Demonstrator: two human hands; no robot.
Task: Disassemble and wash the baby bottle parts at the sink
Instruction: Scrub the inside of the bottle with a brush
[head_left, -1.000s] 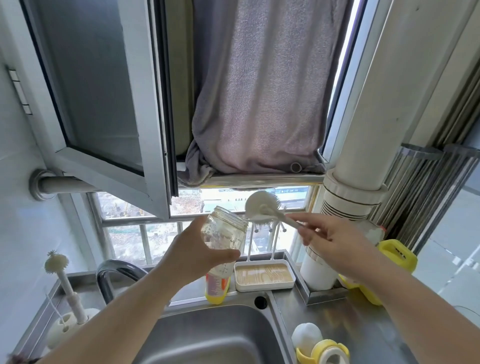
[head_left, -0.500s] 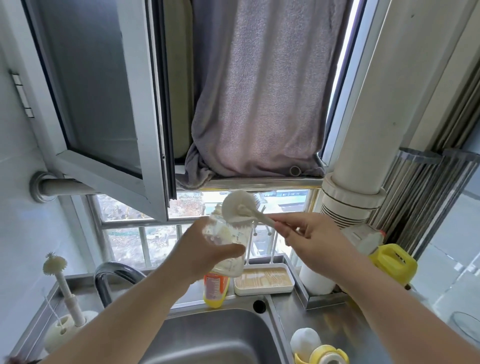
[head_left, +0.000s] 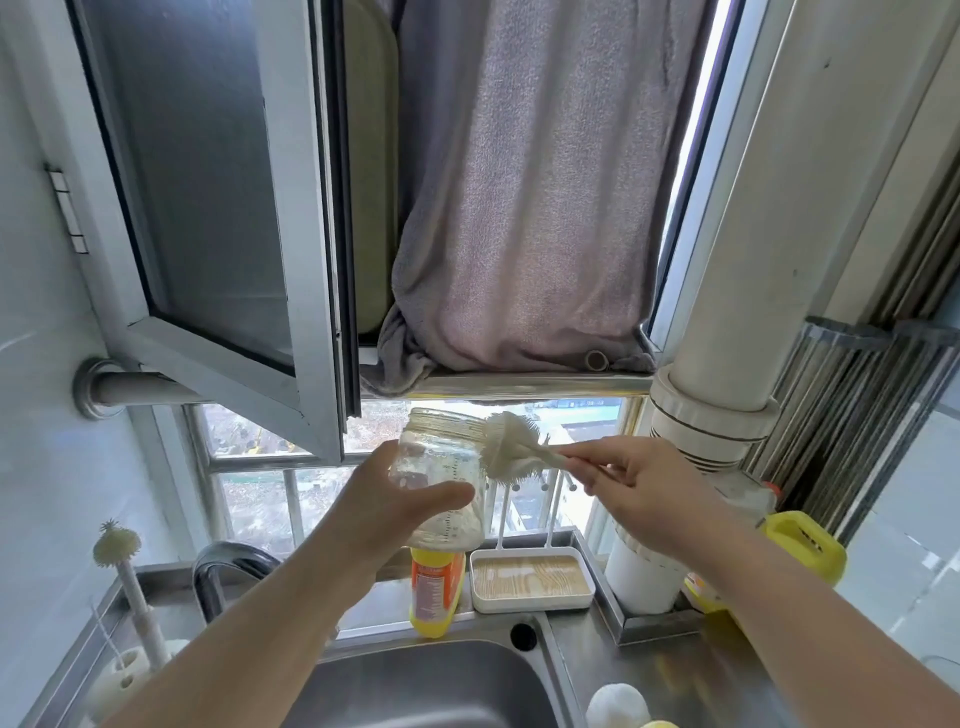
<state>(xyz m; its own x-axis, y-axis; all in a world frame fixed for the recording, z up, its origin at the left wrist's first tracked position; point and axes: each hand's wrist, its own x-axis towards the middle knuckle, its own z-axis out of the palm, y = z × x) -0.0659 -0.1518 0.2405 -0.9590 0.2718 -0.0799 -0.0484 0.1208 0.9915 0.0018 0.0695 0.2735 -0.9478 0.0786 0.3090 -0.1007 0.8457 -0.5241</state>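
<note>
Left hand (head_left: 395, 499) raised over sink (head_left: 415, 686), gripping clear bottle (head_left: 441, 478); right hand (head_left: 644, 493) pinches brush (head_left: 511, 447) handle, head beside bottle rim.

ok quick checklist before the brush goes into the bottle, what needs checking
1. Bottle firmly held: ok, the left hand grips its body.
2. Bottle mouth uncovered: ok, no collar or nipple on the threaded rim.
3. Brush under control: ok, the right hand pinches its handle.
4. Brush head lined up with the mouth: not ok, it sits beside the bottle's upper side, outside the rim.
5. Work held over the sink: ok, the basin lies below the hands.
6. Soap or water inside the bottle: cannot tell.
</note>
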